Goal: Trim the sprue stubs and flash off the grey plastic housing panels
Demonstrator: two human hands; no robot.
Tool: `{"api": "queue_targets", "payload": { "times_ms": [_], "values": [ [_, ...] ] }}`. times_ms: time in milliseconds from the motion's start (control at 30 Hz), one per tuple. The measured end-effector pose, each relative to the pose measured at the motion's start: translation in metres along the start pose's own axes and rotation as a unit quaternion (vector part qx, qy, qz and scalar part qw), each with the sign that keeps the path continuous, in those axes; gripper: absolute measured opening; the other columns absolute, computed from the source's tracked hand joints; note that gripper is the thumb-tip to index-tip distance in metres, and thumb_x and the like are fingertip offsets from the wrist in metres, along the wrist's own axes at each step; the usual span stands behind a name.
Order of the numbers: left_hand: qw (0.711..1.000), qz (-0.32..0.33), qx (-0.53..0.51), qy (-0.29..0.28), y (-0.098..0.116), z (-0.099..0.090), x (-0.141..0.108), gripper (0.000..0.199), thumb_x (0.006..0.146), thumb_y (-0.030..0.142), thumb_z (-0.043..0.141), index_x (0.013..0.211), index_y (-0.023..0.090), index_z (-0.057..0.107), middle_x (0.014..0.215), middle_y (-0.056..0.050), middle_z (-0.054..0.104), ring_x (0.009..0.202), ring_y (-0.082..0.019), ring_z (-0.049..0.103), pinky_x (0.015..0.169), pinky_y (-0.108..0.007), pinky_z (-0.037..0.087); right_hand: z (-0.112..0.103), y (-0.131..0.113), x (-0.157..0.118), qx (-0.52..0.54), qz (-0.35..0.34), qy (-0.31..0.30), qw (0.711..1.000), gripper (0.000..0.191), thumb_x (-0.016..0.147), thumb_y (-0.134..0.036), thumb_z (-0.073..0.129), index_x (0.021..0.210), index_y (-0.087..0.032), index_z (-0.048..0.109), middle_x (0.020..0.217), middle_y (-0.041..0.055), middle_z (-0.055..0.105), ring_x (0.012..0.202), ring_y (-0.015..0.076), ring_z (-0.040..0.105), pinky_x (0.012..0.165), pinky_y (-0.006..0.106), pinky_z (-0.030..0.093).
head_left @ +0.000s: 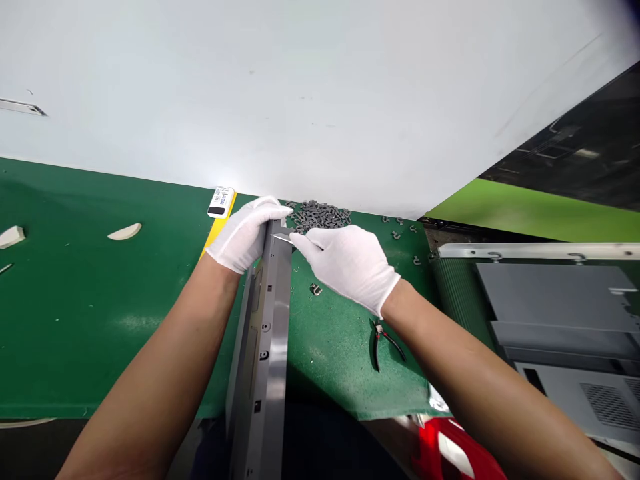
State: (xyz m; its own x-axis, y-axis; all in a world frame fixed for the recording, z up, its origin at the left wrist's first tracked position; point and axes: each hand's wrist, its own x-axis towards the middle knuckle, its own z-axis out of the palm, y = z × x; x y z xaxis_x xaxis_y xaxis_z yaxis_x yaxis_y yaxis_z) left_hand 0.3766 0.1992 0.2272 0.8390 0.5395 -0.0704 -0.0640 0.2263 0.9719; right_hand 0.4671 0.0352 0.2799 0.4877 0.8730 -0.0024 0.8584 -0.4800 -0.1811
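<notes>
- left gloved hand (243, 235) closed around the end of a grey metal rail (265, 333), which runs toward the near edge; grip seems to steady it
- right gloved hand (345, 263) nearly closed, fingertips (300, 241) pinched on a small silver piece (281, 237) at the rail end, hold partly hidden
- dark grey clips (320, 215) heaped at far edge of green mat (75, 320), likely kept within reach
- small pliers (383, 343) lying right of rail

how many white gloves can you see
2: one on the left hand, at the end of the long grey panel, and one on the right hand, just right of that panel, above the green mat.
</notes>
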Motion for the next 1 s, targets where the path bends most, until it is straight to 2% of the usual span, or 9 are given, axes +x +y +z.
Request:
{"api": "queue_targets", "payload": {
  "times_ms": [300, 1000],
  "values": [
    [1.000, -0.001, -0.016, 0.009, 0.0039, 0.0029, -0.0004, 0.024, 0.079, 0.025, 0.075, 0.064, 0.017, 0.059, 0.069, -0.002, 0.057, 0.062, -0.013, 0.051, 0.057, -0.030, 0.036, 0.0021, -0.0015, -0.0020, -0.002, -0.006, 0.005, 1.000, 0.062, 0.106, -0.065, 0.031, 0.071, -0.025, 0.064, 0.061, -0.0011, 0.061, 0.053, 0.0155, 0.048, 0.057, 0.030, 0.024],
    [1.000, -0.003, -0.027, 0.016, 0.0001, -0.0002, 0.0012, 0.027, 0.079, 0.023, 0.077, 0.060, 0.017, 0.057, 0.071, -0.002, 0.057, 0.066, -0.015, 0.055, 0.060, -0.031, 0.041, 0.0010, -0.0025, -0.0061, 0.015, -0.005, -0.008, 1.000, 0.057, 0.106, -0.060, 0.035, 0.070, -0.024, 0.062, 0.057, -0.0026, 0.056, 0.052, 0.0141, 0.043, 0.057, 0.029, 0.024]
  ]
}}
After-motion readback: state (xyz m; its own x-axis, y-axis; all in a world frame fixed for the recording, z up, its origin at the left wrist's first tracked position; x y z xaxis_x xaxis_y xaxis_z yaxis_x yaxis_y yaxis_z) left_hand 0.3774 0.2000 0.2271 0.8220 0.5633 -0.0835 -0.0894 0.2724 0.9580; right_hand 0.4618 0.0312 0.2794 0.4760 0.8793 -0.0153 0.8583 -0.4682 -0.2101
